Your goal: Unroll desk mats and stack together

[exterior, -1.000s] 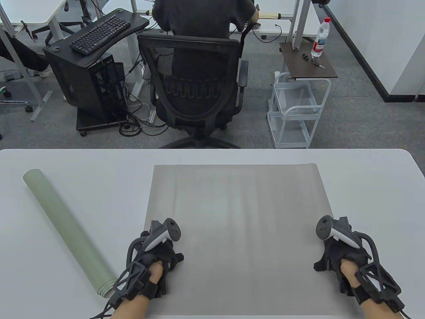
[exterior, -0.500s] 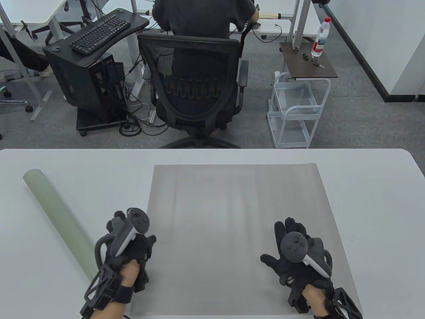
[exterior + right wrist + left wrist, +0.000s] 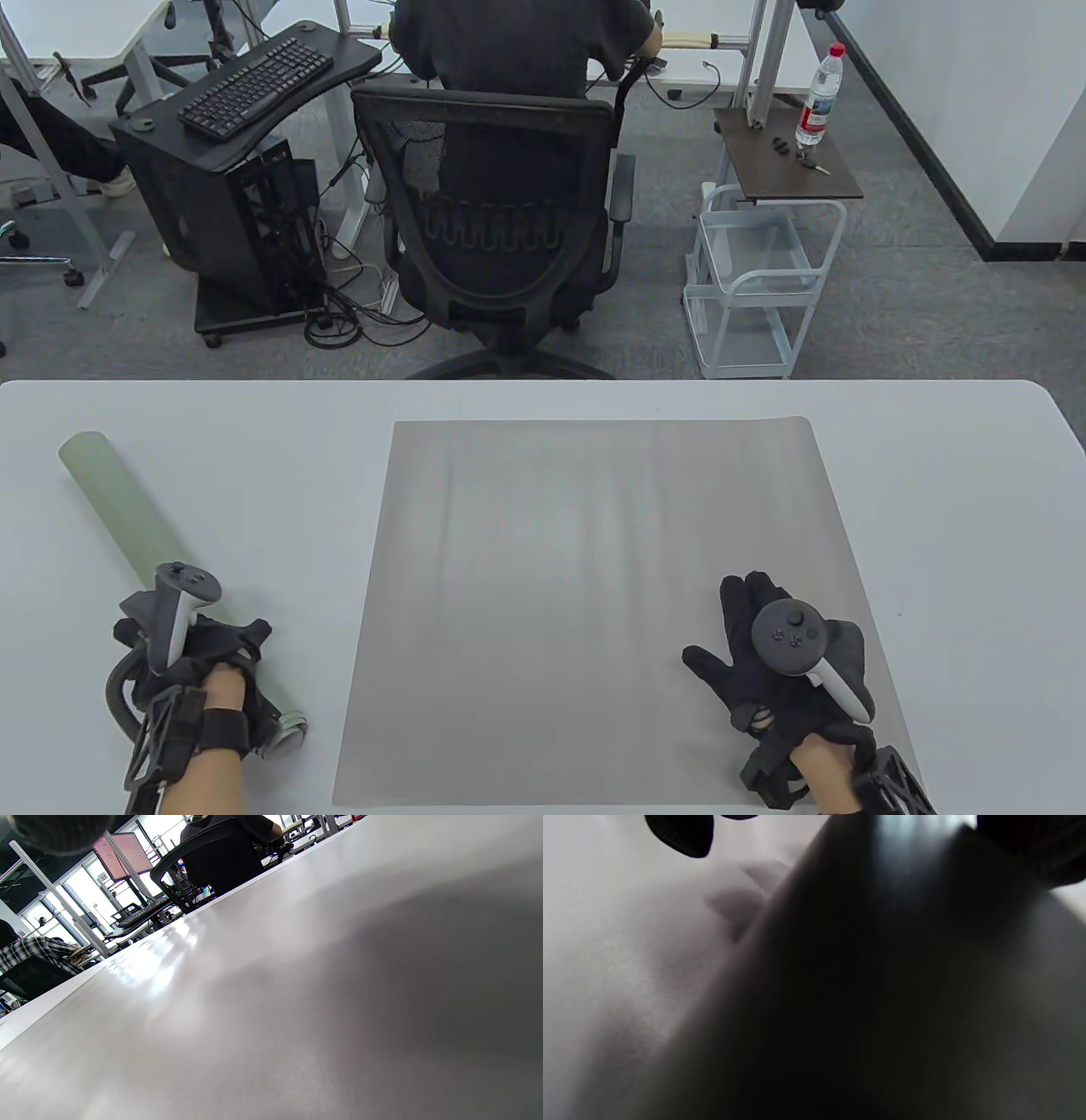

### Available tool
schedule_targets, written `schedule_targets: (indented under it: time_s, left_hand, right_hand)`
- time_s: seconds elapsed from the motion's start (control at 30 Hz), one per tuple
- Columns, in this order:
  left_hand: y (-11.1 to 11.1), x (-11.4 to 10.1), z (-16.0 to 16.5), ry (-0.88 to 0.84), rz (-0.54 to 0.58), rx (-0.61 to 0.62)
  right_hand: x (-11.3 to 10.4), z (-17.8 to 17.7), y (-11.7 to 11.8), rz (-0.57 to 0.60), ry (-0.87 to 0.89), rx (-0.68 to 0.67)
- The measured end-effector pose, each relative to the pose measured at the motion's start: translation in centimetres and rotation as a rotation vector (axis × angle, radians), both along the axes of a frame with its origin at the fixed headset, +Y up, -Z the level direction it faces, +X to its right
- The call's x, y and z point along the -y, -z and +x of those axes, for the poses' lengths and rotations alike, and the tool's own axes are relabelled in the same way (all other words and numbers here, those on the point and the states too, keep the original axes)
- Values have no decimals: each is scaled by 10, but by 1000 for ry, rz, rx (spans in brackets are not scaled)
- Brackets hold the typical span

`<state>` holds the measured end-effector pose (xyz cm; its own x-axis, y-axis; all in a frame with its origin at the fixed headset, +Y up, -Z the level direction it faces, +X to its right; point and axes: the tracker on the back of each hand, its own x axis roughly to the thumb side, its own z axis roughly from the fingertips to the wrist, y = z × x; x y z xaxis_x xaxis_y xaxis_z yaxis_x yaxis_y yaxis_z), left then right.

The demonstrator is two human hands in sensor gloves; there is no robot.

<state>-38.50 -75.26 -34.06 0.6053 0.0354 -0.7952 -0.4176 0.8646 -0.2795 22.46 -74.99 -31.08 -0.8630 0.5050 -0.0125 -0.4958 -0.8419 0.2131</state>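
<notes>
A grey desk mat (image 3: pixel 594 594) lies unrolled and flat in the middle of the white table (image 3: pixel 976 475). A pale green mat (image 3: pixel 119 509) lies rolled up on the left, running diagonally from far left to near. My left hand (image 3: pixel 212 662) wraps over the roll near its near end; in the left wrist view the roll (image 3: pixel 865 984) fills the frame, dark and blurred, with a fingertip (image 3: pixel 678 834) beside it. My right hand (image 3: pixel 764 645) rests flat with fingers spread on the grey mat's near right part. The right wrist view shows only the mat's surface (image 3: pixel 297 1005).
An office chair (image 3: pixel 501 221) with a seated person stands beyond the table's far edge. A white trolley (image 3: pixel 755 280) with a water bottle (image 3: pixel 817 93) stands to its right. A black computer desk (image 3: pixel 246 110) is at the far left.
My left hand left the grey mat's near left corner and moved left onto the green roll. My right hand moved inward from the right edge and laid flat on the grey mat.
</notes>
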Motion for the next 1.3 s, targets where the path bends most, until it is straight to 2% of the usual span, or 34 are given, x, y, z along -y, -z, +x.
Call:
schedule_targets:
  time_s: [0.2, 0.3, 0.5, 0.63, 0.83, 1.0, 1.07, 1.23, 1.3]
  left_hand:
    - [13, 7, 10, -20, -55, 25]
    - [15, 10, 10, -83, -62, 14]
    - [6, 3, 0, -194, 9, 22]
    - [-5, -3, -5, -382, 139, 32]
    - [-18, -25, 8, -702, 417, 73]
    - [-27, -43, 51, -857, 604, 243]
    - [-30, -46, 70, -909, 647, 308]
    - [-32, -42, 115, -1042, 730, 434]
    - [-31, -37, 132, -1098, 747, 471]
  right_hand:
    - [4, -4, 0, -3, -29, -5]
    - [4, -5, 0, -2, -35, -6]
    - [6, -8, 0, -11, -34, -16]
    - [6, -10, 0, -19, -28, -30]
    - [3, -18, -2, -9, -8, -64]
    - [-2, -34, -3, -21, 85, -132]
    - [-2, -44, 2, -73, 115, -170]
    - [-8, -72, 22, -157, 122, -233]
    - [-16, -92, 33, -180, 179, -246]
